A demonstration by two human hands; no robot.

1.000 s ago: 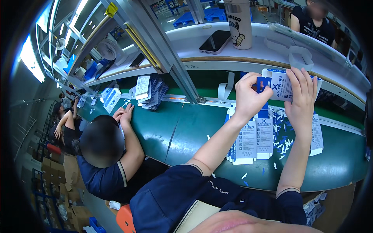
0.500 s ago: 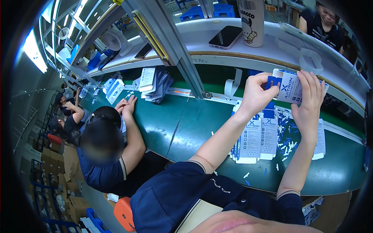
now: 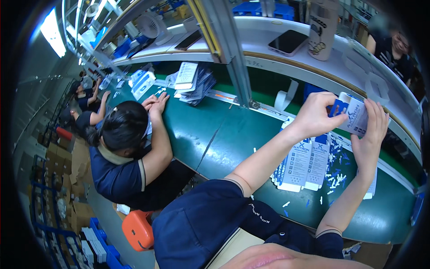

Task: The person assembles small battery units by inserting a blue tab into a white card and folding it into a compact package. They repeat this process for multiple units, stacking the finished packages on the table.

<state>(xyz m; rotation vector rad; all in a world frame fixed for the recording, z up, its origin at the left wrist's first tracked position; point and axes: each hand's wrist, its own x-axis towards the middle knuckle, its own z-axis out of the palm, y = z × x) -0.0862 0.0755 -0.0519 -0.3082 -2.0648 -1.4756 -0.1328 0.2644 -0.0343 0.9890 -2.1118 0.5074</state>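
Note:
Both my hands hold a small white-and-blue carton (image 3: 355,115) raised above the green conveyor belt (image 3: 215,130). My left hand (image 3: 316,115) pinches its blue left end with thumb and fingers. My right hand (image 3: 371,130) cups its right side, fingers spread along the white face. Under my hands lies a stack of flat white-and-blue carton blanks (image 3: 302,163) on the belt, with small white and blue paper scraps (image 3: 335,172) scattered around it.
A co-worker (image 3: 123,148) on my left leans over the belt with both hands on it. Another pile of flat cartons (image 3: 191,80) lies further along. On the white shelf above sit a phone (image 3: 286,42) and a printed bottle (image 3: 322,27). An orange stool (image 3: 138,229) stands below.
My view has swung a little to the right and down. The carton stays held in both hands, shifted slightly right, and my left fingers have closed onto its blue end.

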